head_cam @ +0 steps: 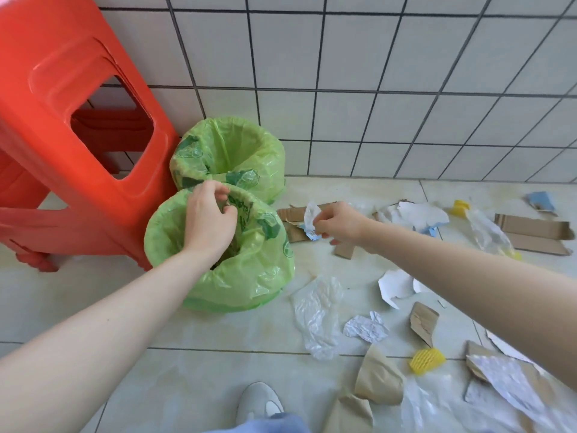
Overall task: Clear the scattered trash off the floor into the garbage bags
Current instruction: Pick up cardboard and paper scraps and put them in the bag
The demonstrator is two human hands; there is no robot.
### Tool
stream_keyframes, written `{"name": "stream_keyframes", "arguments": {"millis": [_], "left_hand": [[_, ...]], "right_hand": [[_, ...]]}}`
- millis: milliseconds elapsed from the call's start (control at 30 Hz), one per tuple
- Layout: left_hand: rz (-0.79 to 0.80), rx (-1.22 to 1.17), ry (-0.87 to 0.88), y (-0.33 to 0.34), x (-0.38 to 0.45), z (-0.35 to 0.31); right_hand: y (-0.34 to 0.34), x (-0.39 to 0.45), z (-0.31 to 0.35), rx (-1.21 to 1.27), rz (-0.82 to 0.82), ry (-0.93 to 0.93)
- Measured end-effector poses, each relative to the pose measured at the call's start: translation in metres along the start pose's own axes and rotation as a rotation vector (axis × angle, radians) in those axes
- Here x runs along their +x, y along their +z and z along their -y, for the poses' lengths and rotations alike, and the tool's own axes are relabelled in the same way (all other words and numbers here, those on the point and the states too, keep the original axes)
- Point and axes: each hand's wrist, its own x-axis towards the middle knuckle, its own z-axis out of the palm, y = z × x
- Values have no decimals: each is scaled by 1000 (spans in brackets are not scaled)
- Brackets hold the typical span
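Note:
Two green garbage bags stand open by the tiled wall: a near bag point(249, 276) and a far bag point(249, 145). My left hand point(209, 220) hangs over the near bag's mouth, its fingers curled on the far rim. My right hand point(340, 226) pinches a small white paper scrap with blue print point(312, 221), held above the floor just right of the near bag. Trash lies scattered to the right: clear plastic film point(315, 310), crumpled white paper point(365, 328), torn cardboard point(534, 234), and a yellow foam net point(427, 360).
A red plastic stool point(78, 126) stands at the left, against the bags. Brown paper pieces point(379, 379) and white torn sheets point(395, 285) lie near my shoe point(259, 401). The tiled wall point(374, 89) closes the far side.

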Motion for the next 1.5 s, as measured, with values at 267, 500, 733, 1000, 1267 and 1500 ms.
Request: {"name": "stream_keyframes", "arguments": {"millis": [267,500,733,1000,1267,1500], "left_hand": [[132,142,291,90,-26,-41],[543,303,350,159,-41,-25],[1095,969,207,223,6,-3],[885,886,-10,275,68,22],[658,796,131,303,98,30],[774,728,0,313,95,33]], "right_hand": [[-21,-9,-98,-230,26,112],[-19,12,-144,-460,143,28],[-28,69,-163,-676,233,-95],[-18,115,-193,-868,213,-268],[-2,154,-207,-944,2,-290],[-24,151,-215,-1016,-163,81]]}}
